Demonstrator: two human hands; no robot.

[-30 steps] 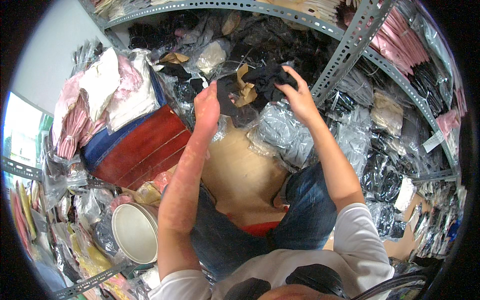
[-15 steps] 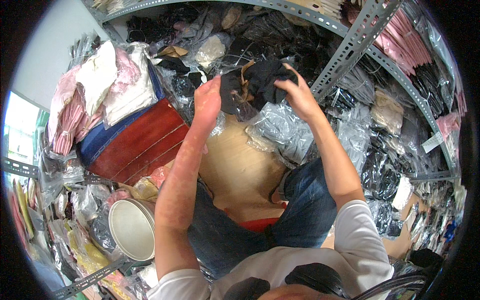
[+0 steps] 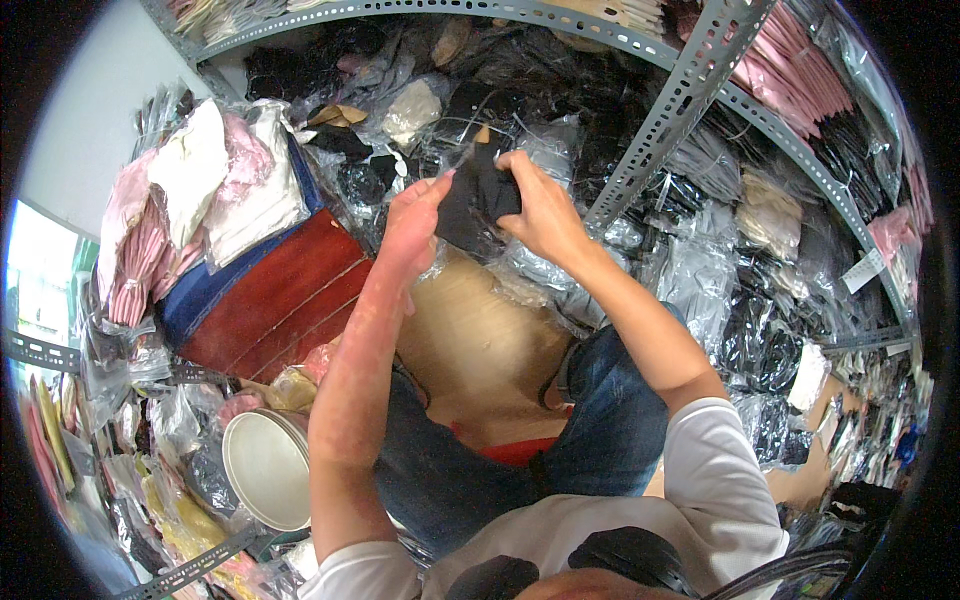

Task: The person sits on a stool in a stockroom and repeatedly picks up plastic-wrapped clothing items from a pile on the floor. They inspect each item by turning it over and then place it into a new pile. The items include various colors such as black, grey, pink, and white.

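Note:
Between my two hands is a folded piece of black fabric [image 3: 468,212], with what looks like clear plastic about its edges. A bit of brown card shows at its top. My left hand [image 3: 415,220] is closed at its left edge, thumb and fingertips pinched together. From the right, my right hand [image 3: 540,210] grips the fabric, its thumb below and its fingers curled over the top. Beyond the fabric lie heaped clear plastic bags of dark and grey textiles [image 3: 550,145], and a white crumpled packet [image 3: 410,112] rests among them.
Under my hands is a tan board [image 3: 480,320]. At left, a red wooden panel [image 3: 280,300] stands beside stacked white and pink textiles [image 3: 255,190]. A round pale lid or tub [image 3: 265,470] is by my left elbow. A perforated metal shelf post [image 3: 680,115] rises at right.
My right hand has moved left and slightly down, closer to my left hand. The black fabric, spread wider before, is now narrower and folded between them.

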